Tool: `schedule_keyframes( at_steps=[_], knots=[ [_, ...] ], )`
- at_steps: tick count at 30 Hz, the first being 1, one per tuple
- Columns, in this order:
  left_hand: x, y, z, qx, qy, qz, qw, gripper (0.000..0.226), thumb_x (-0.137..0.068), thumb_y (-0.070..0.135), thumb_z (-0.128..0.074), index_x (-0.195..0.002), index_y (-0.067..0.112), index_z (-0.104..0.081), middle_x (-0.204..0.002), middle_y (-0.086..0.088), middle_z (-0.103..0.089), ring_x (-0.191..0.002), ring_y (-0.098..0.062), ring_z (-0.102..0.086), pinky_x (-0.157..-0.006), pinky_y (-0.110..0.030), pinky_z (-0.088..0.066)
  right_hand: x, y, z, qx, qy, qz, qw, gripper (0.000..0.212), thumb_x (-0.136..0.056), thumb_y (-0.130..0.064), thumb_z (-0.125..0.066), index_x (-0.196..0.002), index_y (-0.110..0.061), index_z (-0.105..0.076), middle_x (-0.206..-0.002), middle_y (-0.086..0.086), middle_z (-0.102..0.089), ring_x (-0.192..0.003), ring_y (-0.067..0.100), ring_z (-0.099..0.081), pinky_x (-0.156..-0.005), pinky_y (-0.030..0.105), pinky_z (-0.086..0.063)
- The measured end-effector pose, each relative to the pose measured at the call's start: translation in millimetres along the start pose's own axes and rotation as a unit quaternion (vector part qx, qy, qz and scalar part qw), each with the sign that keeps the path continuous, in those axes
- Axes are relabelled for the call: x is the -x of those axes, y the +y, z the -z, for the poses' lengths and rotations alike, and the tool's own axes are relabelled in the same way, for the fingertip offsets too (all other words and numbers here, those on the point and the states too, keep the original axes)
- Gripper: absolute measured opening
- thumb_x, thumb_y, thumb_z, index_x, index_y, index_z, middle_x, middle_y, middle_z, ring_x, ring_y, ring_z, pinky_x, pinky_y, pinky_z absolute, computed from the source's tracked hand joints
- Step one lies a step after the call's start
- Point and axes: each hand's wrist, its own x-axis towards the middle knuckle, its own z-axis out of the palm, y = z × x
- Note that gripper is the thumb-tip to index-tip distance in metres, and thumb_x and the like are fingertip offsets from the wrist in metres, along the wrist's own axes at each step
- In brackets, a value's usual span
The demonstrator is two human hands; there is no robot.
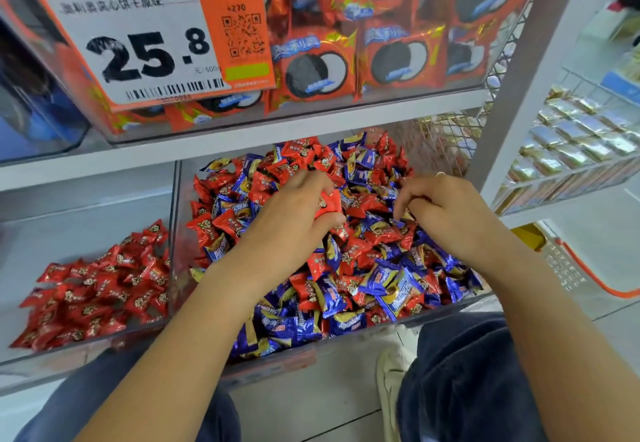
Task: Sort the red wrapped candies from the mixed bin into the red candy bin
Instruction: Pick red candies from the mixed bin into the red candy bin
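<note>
Already the red candy bin [86,303] lies well off to the left of the left hand [294,213], whose grip is closed on a red wrapped candy [327,203] above the mixed bin [346,344]. Such candies look light, crinkly and slippery, so pinching the body, not the twisted ends, seems safest. Further right, the right hand [440,209] curls narrowly among the wrappers; whether it holds one I cannot tell.

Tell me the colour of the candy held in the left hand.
Red, seen in the head view: the left hand grips a red wrapped candy.
</note>
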Motion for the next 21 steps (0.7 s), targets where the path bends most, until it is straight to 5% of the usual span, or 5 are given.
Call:
schedule_keyframes(
  at_steps=[3,6,10,17,21],
  knots=[
    [5,-3,13,0.050,0.026,0.020,0.998,0.025,-0.085,0.038,-0.066,-0.099,0.028,-0.050,-0.112,0.014,-0.061,-0.088,-0.002,-0.055,-0.070,-0.018,-0.035,2,1,-5,0.060,-0.065,0.026,0.996,0.015,-0.083,-0.016,-0.062,-0.087,-0.030,-0.067,-0.088,-0.012,-0.050,-0.072,-0.001,-0.051,-0.059,0.010,-0.031],
    [9,-8,23,0.062,0.083,0.048,0.993,0.029,-0.079,0.041,-0.071,-0.096,0.026,-0.053,-0.080,0.010,-0.063,-0.070,-0.010,-0.059,-0.065,-0.022,-0.042,1,10,-13,0.170,-0.137,0.021,0.976,0.027,-0.077,-0.039,-0.074,-0.101,-0.032,-0.063,-0.102,-0.007,-0.049,-0.089,0.012,-0.053,-0.071,0.022,-0.039],
    [14,-21,34,-0.016,0.099,0.081,0.992,0.027,-0.086,0.046,-0.061,-0.110,0.034,-0.053,-0.076,0.000,-0.064,-0.064,-0.018,-0.058,-0.067,-0.036,-0.048,3,6,-15,0.194,-0.075,0.046,0.977,0.015,-0.082,-0.040,-0.066,-0.084,-0.027,-0.059,-0.074,-0.011,-0.054,-0.068,0.010,-0.051,-0.059,0.028,-0.037],
    [14,-28,37,-0.074,0.107,0.123,0.984,0.042,-0.086,0.053,-0.058,-0.062,0.022,-0.041,-0.059,0.006,-0.047,-0.060,-0.017,-0.047,-0.054,-0.032,-0.028,0,-10,-19,0.113,-0.033,0.045,0.992,0.015,-0.094,-0.026,-0.044,-0.088,-0.022,-0.057,-0.057,-0.004,-0.054,-0.055,0.016,-0.051,-0.053,0.032,-0.038],
    [14,-21,31,-0.092,0.099,0.127,0.983,0.055,-0.090,0.061,-0.041,-0.056,0.018,-0.035,-0.053,0.002,-0.041,-0.052,-0.015,-0.044,-0.050,-0.030,-0.027,-9,-19,-27,0.100,0.036,0.027,0.994,0.043,-0.090,-0.051,-0.048,-0.061,-0.019,-0.045,-0.049,-0.002,-0.044,-0.049,0.014,-0.043,-0.048,0.028,-0.030]
  ],
)
